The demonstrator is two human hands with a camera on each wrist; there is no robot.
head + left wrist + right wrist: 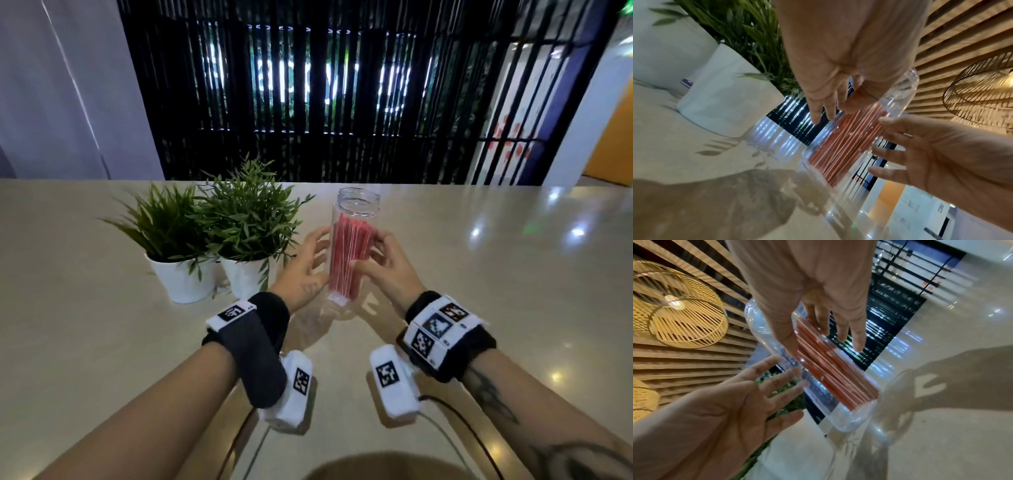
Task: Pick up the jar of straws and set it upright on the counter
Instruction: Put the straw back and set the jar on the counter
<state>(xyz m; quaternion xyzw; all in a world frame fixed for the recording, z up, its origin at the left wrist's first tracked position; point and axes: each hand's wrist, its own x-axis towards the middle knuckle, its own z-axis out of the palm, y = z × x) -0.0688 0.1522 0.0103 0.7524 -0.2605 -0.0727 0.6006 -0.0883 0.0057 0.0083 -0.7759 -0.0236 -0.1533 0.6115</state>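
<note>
A clear plastic jar (pixel 358 205) with its open mouth up stands on the beige counter (pixel 496 281), holding a bundle of red straws (pixel 349 250). My left hand (pixel 313 260) is at its left side with straight, spread fingers, the tips touching the wall. At the jar's right side is my right hand (pixel 371 255), thumb across the front and fingers spread. The left wrist view has my left hand (pixel 836 110) over the jar (pixel 898 100). My right hand (pixel 818 344) brackets the jar (pixel 840 420) in the right wrist view. Neither hand wraps it.
Two green plants in white pots (pixel 185 277) (pixel 245 279) stand close to the left of the jar, their leaves near my left hand. A dark slatted screen (pixel 342 102) runs behind the counter's far edge. Bare counter spreads to the right.
</note>
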